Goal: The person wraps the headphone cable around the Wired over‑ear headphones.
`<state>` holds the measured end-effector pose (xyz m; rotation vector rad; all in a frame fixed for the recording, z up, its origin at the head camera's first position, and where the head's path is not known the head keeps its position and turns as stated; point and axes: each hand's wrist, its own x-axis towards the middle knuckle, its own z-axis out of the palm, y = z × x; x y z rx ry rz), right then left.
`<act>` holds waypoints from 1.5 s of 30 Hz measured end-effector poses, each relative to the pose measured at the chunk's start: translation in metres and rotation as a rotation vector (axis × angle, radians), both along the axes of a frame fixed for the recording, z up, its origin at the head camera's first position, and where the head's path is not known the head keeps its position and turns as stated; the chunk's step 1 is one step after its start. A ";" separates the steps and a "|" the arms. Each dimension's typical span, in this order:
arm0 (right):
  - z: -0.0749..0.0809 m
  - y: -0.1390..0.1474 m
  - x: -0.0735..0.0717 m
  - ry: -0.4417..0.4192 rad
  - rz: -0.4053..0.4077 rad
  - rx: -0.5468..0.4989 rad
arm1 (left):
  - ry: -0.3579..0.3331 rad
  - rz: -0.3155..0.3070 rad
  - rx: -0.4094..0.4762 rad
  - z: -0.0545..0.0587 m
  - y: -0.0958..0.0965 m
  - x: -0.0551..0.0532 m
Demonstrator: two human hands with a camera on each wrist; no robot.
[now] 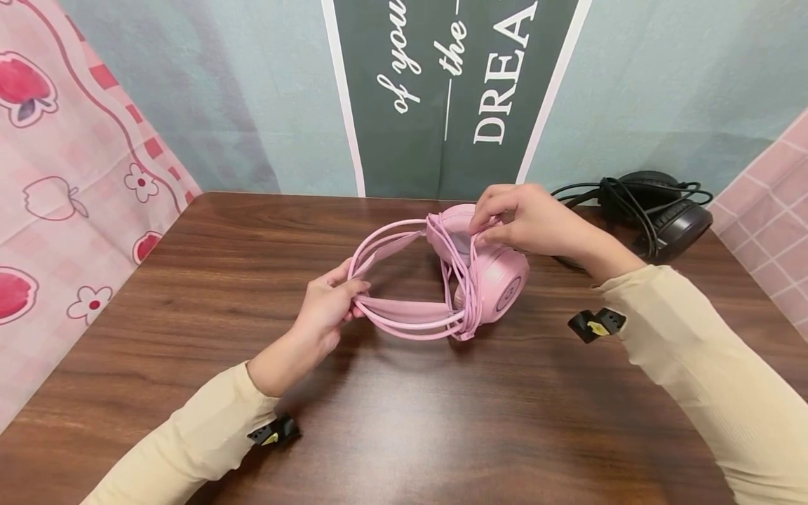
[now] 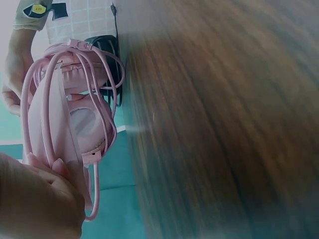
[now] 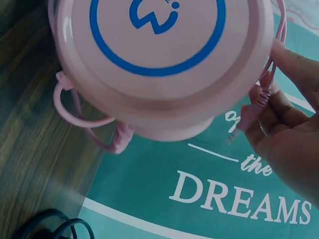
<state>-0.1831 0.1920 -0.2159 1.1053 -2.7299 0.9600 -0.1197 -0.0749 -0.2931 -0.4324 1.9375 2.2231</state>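
Note:
Pink over-ear headphones are held up over the table, with their pink cable wound several times around the ear cups. My left hand grips the top of the headband, thumb on the near side. At the far side of the cups, my right hand pinches a strand of the cable between thumb and fingers. A pink plug with a metal tip shows beside those fingers in the right wrist view. One cup's outer face bears a blue ring and logo.
A black pair of headphones with its cable lies at the back right of the brown wooden table, behind my right forearm. A lettered cloth hangs behind the table. Pink patterned cloth lines the left side, pink tiles the right.

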 end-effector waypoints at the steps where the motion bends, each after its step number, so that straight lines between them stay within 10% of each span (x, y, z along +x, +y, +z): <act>1: 0.000 -0.002 -0.001 -0.005 -0.006 0.009 | 0.002 -0.002 0.004 0.000 0.000 0.000; 28: -0.005 -0.013 -0.006 -0.047 0.151 0.069 | -0.010 0.013 0.024 -0.001 0.002 0.002; 45: -0.004 0.011 0.005 -0.166 -0.100 0.049 | -0.069 -0.016 0.041 -0.006 -0.003 -0.004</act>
